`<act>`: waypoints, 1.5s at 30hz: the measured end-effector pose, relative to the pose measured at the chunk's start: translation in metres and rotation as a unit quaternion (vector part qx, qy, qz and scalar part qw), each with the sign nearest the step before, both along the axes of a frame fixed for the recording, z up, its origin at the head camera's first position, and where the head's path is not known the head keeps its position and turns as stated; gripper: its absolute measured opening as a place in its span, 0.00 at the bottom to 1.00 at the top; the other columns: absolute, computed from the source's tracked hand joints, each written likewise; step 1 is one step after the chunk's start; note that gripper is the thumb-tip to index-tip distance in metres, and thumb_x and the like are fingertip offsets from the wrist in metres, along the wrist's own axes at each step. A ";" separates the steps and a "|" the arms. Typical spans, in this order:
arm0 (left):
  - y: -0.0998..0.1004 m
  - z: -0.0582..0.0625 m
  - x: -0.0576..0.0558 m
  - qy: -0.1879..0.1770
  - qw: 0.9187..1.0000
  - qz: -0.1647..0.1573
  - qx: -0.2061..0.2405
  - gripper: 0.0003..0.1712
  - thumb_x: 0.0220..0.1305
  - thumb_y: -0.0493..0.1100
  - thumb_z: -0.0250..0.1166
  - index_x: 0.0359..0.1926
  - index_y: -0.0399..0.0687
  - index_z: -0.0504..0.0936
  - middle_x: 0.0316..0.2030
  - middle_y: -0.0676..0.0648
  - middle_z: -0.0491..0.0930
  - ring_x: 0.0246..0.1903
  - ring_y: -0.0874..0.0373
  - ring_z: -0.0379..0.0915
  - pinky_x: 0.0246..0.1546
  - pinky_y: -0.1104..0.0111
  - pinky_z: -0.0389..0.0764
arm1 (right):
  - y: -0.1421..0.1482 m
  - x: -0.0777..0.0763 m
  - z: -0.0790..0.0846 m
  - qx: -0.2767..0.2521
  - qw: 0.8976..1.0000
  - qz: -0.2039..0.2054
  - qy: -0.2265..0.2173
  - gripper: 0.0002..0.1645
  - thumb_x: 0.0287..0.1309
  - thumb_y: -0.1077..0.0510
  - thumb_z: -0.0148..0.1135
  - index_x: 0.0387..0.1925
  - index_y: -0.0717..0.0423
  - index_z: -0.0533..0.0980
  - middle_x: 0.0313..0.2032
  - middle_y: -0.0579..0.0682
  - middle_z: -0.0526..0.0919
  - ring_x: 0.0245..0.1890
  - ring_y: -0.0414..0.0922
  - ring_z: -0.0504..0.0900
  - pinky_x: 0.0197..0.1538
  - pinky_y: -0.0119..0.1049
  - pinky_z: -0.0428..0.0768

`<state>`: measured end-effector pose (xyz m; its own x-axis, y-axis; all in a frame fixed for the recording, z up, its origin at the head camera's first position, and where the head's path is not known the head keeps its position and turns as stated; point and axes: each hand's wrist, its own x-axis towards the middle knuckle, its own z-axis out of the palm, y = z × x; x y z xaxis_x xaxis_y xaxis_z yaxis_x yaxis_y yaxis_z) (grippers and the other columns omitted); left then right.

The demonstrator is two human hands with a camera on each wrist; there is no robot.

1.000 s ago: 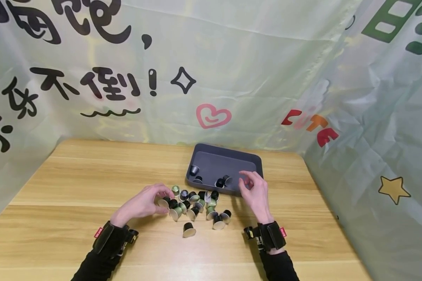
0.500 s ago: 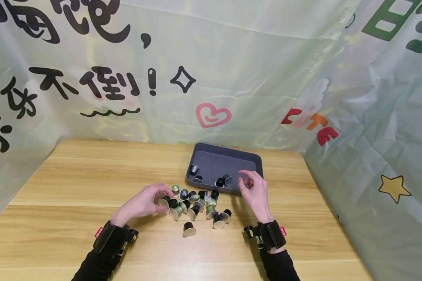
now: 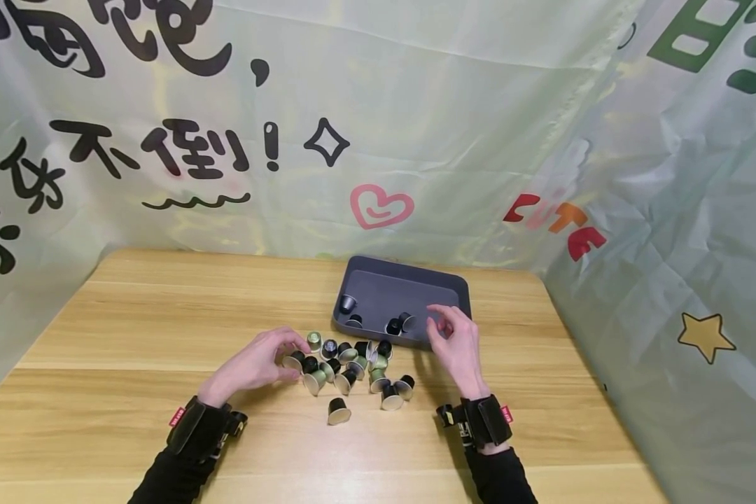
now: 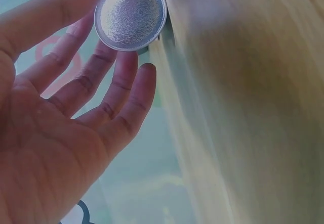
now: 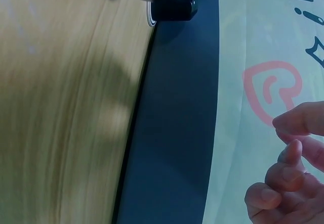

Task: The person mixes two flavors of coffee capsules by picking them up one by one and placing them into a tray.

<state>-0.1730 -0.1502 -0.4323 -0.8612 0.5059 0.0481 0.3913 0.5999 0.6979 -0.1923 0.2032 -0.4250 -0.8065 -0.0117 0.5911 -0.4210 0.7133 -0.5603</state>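
Note:
In the head view, my left hand is at the left end of a loose heap of coffee capsules, its fingers spread loosely. One coffee capsule lies between thumb and fingers. Its silver foil lid faces the left wrist camera and hides some fingertips, so contact cannot be told. Over the right front part of the dark tray hovers my right hand, fingers loosely bent, nothing between them. Inside the tray, several capsules lie along the left and front sides.
A lone black capsule lies nearer the front of the wooden table. Printed cloth hangs behind the table and along its sides. The tray's dark side runs beside bare wood in the right wrist view.

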 end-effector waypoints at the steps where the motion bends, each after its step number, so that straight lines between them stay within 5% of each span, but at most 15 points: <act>1: 0.000 0.000 0.000 -0.001 1.000 0.001 0.000 0.22 0.50 0.35 0.75 0.49 0.44 0.82 0.48 0.45 0.83 0.43 0.56 0.76 0.46 0.63 0.81 | 0.000 0.000 0.000 0.000 1.000 0.001 0.000 0.12 0.53 0.70 0.67 0.42 0.61 0.85 0.22 0.49 0.76 0.21 0.34 0.67 0.25 0.23 0.67; 9: 0.001 0.000 0.000 -0.008 1.000 0.007 -0.005 0.22 0.50 0.34 0.75 0.49 0.44 0.82 0.48 0.45 0.83 0.45 0.54 0.77 0.50 0.56 0.82 | -0.001 -0.001 -0.003 -0.002 1.000 0.001 -0.004 0.12 0.54 0.70 0.67 0.41 0.60 0.85 0.22 0.49 0.75 0.21 0.35 0.67 0.26 0.23 0.65; 24: 0.000 -0.003 -0.002 -0.011 1.000 0.007 -0.005 0.23 0.49 0.32 0.74 0.49 0.43 0.82 0.46 0.46 0.83 0.43 0.57 0.76 0.46 0.65 0.81 | -0.003 -0.002 -0.006 -0.008 0.999 0.013 -0.032 0.11 0.55 0.70 0.66 0.41 0.61 0.85 0.21 0.48 0.77 0.20 0.32 0.68 0.25 0.24 0.69; 38: -0.001 -0.007 -0.004 -0.015 1.000 0.008 -0.010 0.20 0.52 0.33 0.73 0.48 0.44 0.82 0.45 0.47 0.84 0.45 0.53 0.79 0.52 0.51 0.82 | -0.008 0.000 -0.005 0.000 0.998 0.026 -0.054 0.10 0.58 0.67 0.64 0.41 0.60 0.85 0.20 0.46 0.78 0.18 0.32 0.67 0.25 0.25 0.66; 45: -0.001 -0.007 -0.004 -0.011 1.000 0.000 -0.012 0.20 0.53 0.33 0.73 0.48 0.43 0.82 0.44 0.47 0.84 0.42 0.57 0.79 0.50 0.55 0.83 | -0.009 -0.001 -0.006 0.004 0.997 0.036 -0.062 0.11 0.57 0.68 0.64 0.42 0.61 0.85 0.21 0.47 0.79 0.19 0.32 0.68 0.24 0.24 0.67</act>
<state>-0.1773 -0.1514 -0.4398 -0.8625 0.5059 0.0168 0.3751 0.6166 0.6922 -0.1929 0.1943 -0.4307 -0.8703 -0.0756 0.4867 -0.3987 0.6883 -0.6061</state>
